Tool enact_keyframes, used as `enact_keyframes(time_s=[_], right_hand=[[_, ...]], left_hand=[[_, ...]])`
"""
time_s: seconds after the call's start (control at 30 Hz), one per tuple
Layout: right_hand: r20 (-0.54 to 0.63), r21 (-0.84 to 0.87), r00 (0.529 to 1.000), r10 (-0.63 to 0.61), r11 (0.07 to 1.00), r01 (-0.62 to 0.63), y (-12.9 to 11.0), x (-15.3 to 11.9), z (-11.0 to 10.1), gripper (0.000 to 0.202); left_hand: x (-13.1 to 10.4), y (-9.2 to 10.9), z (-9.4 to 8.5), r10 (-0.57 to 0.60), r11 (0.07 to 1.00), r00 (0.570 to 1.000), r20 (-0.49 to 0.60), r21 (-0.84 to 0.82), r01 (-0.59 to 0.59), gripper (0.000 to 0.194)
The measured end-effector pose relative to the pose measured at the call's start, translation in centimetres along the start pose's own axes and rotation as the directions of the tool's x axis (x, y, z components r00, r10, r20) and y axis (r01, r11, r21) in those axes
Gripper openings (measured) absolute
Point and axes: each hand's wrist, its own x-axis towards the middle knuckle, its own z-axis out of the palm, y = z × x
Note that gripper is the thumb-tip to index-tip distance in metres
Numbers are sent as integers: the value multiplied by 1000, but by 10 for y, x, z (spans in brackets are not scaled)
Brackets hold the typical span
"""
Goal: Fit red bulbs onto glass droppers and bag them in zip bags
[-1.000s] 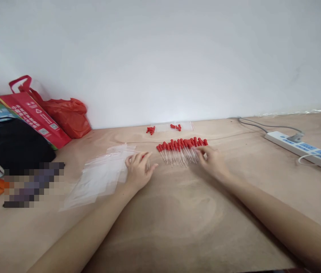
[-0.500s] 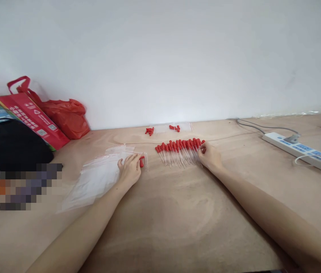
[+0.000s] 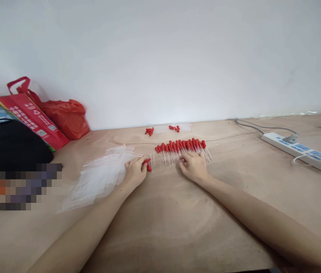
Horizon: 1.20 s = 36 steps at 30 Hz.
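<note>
A row of droppers [image 3: 174, 147] with red bulbs and clear stems lies side by side on the wooden table [image 3: 160, 220]. My right hand [image 3: 194, 166] is over the stems near the row's right part, fingers curled together, with nothing visible in them. My left hand [image 3: 136, 171] is closed at the right edge of the clear zip bags [image 3: 100, 178]. Red bulbs [image 3: 148, 165] touch its fingertips, and thin clear tubes [image 3: 153, 163] lie just to their right.
More red bulbs [image 3: 149, 131] and a clear bag [image 3: 162, 129] lie near the wall. Red bags [image 3: 66, 117] and a black bag [image 3: 15, 148] stand at the left. A white power strip [image 3: 299, 149] with cables is at the right.
My right hand has moved left from the right end of the dropper row. My left hand has shifted slightly right, along with the red bulbs and clear tubes beside it.
</note>
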Motion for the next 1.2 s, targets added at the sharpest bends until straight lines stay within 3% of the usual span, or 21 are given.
enact_keyframes(time_s=[0.1,0.27,0.4,0.67,0.77,0.87,0.97,1.07,1.2], right_hand=[[67,48,997,-34,998,31,-31,1,7,18],[180,39,976,125,990,-134,-66,14,21,24],[256,-58,943,215,977,-207,-75,27,27,25],[398,-147,894,206,976,-159,-90,46,30,24],[395,-175,897,197,975,-137,-95,46,33,24],[264,-148,954,142,983,-106,-87,39,29,23],[131,-30,991,-6,999,10,-59,23,17,21],[114,194,980,-164,971,140,-19,0,1,16],[70,390,973,-218,904,174,25,-30,-20,15]], left_hand=[[-3,6,4,22,992,1000,-6,-124,-23,25],[-1,0,11,-79,961,994,-69,-272,57,26],[2,-6,12,-175,954,979,-107,-266,141,27],[2,-6,10,-181,966,979,-96,-202,159,30],[1,-5,8,-155,972,982,-106,-195,132,23],[0,-3,5,-122,976,980,-154,-201,90,17],[-3,1,1,-37,978,981,-190,-209,-3,14],[-8,10,-3,107,975,981,-163,-177,-136,18],[-18,26,-4,313,937,946,-78,-140,-322,16]])
